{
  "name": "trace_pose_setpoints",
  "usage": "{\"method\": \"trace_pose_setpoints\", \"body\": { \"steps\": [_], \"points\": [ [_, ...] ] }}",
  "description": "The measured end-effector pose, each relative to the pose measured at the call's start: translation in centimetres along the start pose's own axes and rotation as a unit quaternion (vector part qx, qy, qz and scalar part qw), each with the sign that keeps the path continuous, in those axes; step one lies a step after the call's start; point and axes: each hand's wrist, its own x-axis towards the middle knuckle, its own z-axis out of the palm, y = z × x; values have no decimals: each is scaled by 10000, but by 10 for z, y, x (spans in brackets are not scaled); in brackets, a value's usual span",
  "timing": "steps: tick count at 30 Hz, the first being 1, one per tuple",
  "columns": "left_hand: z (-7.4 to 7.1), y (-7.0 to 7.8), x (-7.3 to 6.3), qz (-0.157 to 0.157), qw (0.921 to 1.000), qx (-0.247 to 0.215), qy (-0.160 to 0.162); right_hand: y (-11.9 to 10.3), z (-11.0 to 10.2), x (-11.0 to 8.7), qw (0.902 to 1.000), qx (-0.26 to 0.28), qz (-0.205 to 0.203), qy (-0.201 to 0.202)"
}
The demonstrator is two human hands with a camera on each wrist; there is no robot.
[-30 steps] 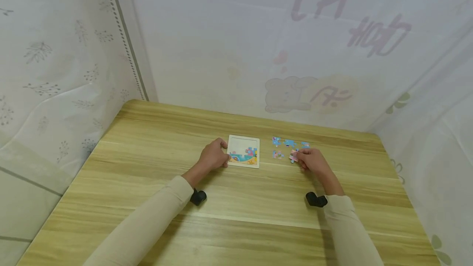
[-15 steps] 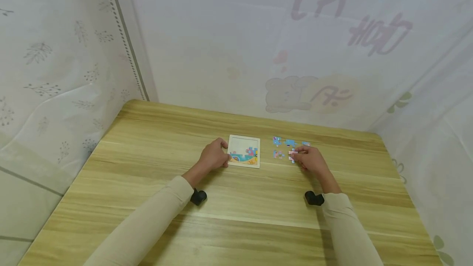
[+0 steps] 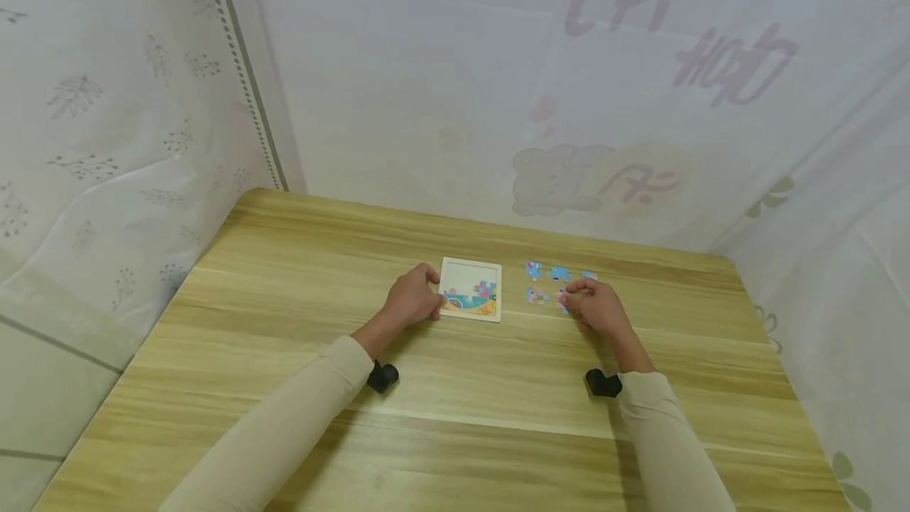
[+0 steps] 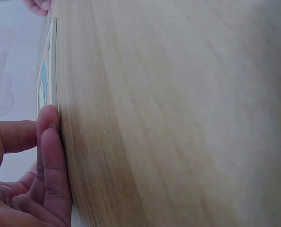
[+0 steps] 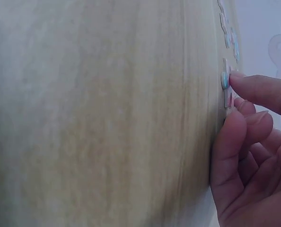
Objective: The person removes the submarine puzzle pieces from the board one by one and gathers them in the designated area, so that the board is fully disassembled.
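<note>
- Holding the left edge of a square puzzle tray (image 3: 469,273), the left hand (image 3: 409,299) has its fingers bent, one near the upper part of that edge and the thumb near the lower corner.
- Inside the tray, fitted pieces (image 3: 465,303) fill the bottom strip, sandy yellow and teal, and climb the right side in pink and blue; the rest of its floor shows pale and plain.
- To the tray's right, the right hand (image 3: 596,306) pinches a pink puzzle piece (image 5: 227,82) between thumb and finger; whether it is raised off the table (image 3: 469,425) I cannot tell.
- Near that hand lie four loose pieces: three mostly blue ones (image 3: 559,274) in a row behind, and a pinkish one (image 3: 536,296) just left of the pinched piece.
- All the pieces are flat and thin, with knobbed, notched outlines; the tray is cream-coloured, with a raised rim and slightly rounded corners.
- The table's surface has streaky yellow-brown wood grain; behind it hangs a whitish, lightly creased sheet (image 3: 398,101) with faded prints.
</note>
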Motion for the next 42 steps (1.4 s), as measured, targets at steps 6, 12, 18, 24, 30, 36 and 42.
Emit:
{"method": "trace_pose_setpoints", "body": {
  "steps": [6,12,18,24,30,36,42],
  "points": [
    [-2,-1,1,-26,9999,129,91,-1,3,4,10000,-6,-64,67],
    [-2,-3,2,-21,9999,138,72,-2,3,4,10000,61,-72,-1],
    [-2,-3,2,3,9999,108,51,-7,3,5,9986,455,-205,-181],
    [-2,-1,1,54,10000,39,29,-25,17,10,9941,770,-604,-465],
    [1,-2,2,59,10000,43,21,-43,40,16,9865,1152,-779,-869],
    [2,-3,2,63,10000,-1,29,-56,59,20,9874,831,-853,-1045],
    [2,-2,1,53,10000,-32,-3,-61,69,20,9855,363,-979,-1335]
  ]
}}
